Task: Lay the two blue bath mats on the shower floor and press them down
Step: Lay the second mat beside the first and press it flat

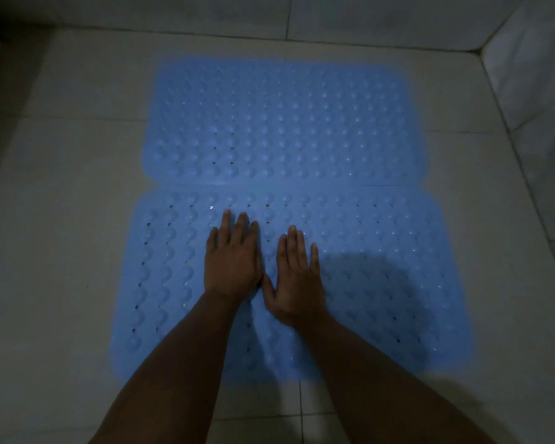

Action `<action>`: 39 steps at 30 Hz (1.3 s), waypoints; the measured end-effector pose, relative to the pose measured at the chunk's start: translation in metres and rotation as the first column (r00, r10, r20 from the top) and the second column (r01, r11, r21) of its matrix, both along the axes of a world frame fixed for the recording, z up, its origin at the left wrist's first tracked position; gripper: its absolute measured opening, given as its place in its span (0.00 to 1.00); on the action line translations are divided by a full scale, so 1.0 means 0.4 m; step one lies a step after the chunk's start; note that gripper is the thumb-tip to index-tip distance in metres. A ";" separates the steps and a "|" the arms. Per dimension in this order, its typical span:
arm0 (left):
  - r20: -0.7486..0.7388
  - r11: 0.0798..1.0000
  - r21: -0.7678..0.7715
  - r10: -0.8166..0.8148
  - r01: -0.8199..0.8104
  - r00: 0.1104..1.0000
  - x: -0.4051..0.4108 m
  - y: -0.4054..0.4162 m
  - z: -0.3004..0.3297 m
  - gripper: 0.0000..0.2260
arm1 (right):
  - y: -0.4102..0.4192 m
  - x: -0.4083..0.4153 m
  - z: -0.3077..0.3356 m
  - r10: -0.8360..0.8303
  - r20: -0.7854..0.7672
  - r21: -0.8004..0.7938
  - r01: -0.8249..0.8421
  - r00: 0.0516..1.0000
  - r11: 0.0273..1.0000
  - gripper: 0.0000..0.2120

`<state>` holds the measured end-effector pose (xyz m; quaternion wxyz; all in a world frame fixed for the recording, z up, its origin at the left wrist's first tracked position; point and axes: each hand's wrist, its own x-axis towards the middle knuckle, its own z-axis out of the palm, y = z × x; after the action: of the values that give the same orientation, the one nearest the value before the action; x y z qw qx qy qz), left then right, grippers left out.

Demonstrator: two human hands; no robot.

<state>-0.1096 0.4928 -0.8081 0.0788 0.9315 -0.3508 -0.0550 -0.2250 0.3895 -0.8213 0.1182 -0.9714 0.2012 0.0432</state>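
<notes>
Two blue bath mats with bumps and small holes lie flat side by side on the tiled shower floor [61, 174]. The far mat [279, 123] meets the near mat [382, 267] along a straight seam. My left hand [233, 261] lies palm down on the near mat, fingers straight and together. My right hand [297, 277] lies flat beside it, thumb touching the left hand. Both hands press on the middle of the near mat, a little left of centre. My forearms hide part of its near edge.
Pale tiled walls rise at the back [334, 14] and along the right side [532, 75]. Bare tile floor shows left of the mats and in front of them. The light is dim.
</notes>
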 end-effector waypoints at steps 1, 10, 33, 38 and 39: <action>0.003 1.000 0.001 0.007 -0.007 1.000 0.007 0.002 0.000 0.27 | -0.001 0.001 0.001 0.002 -0.032 0.026 -0.001 1.000 1.000 0.38; -0.038 0.984 -0.126 0.118 -0.122 0.992 -0.019 -0.060 0.032 0.26 | -0.252 0.115 0.238 -0.076 -0.180 0.410 0.145 0.981 0.900 0.20; -0.112 0.974 -0.062 -0.223 0.217 0.969 -0.265 -0.250 -0.048 0.34 | -0.436 -0.022 0.121 -0.198 0.394 0.240 0.107 0.898 0.965 0.10; -0.066 0.982 -0.073 -0.181 0.176 0.981 -0.161 -0.300 0.073 0.19 | -0.432 -0.071 0.181 -0.220 0.045 0.204 0.206 0.975 0.957 0.18; -0.058 0.985 -0.079 -0.159 0.155 0.985 -0.144 -0.301 0.087 0.22 | -0.415 -0.091 0.175 -0.212 0.040 0.157 0.204 0.976 0.966 0.19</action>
<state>-0.1670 0.3724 -0.7731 0.1201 0.8951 -0.4222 -0.0779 -0.2615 0.2236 -0.7515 0.2017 -0.9339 0.2947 0.0183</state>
